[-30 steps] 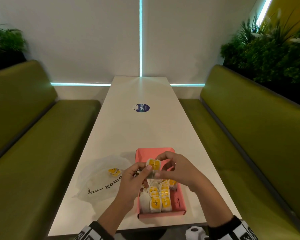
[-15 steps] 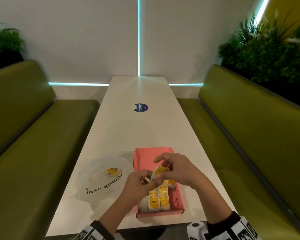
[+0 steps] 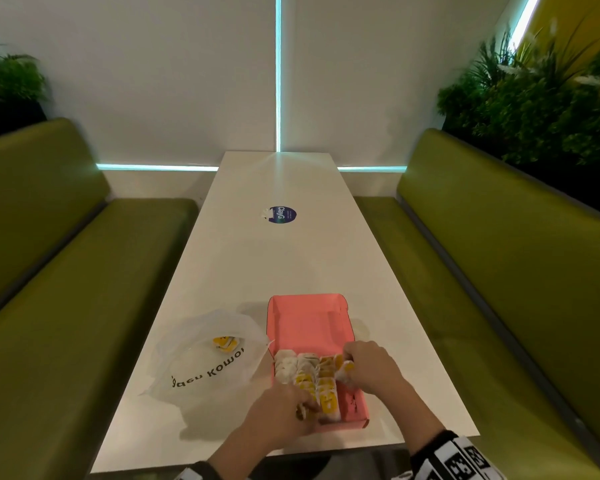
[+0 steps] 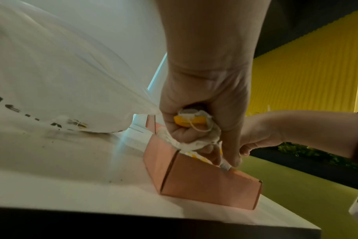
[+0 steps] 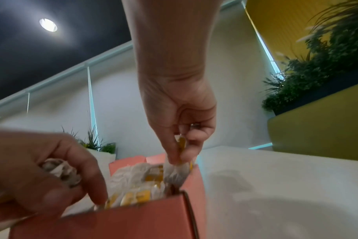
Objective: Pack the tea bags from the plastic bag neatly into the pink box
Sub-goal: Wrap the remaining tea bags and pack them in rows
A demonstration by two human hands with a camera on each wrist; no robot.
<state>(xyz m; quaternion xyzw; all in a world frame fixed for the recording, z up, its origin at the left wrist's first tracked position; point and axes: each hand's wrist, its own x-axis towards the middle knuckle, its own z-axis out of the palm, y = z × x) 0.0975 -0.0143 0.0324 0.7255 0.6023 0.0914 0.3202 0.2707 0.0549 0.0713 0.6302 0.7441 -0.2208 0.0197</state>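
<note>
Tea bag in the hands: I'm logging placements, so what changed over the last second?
Both hands came down from above the pink box. The right hand now pinches the tea bag into the box's right side; the left hand grips spare bags. The plastic bag stayed put.

The open pink cardboard box (image 3: 309, 327) sits on the long white table (image 3: 291, 265) at 6 o'clock. The crumpled translucent plastic bag (image 3: 201, 362) lies at its 9 o'clock, just beside it. Yellow-tagged paper tea bags (image 3: 312, 379) fill the box's near half. The round dark sticker (image 3: 282, 215) lies at 12 o'clock.
</note>
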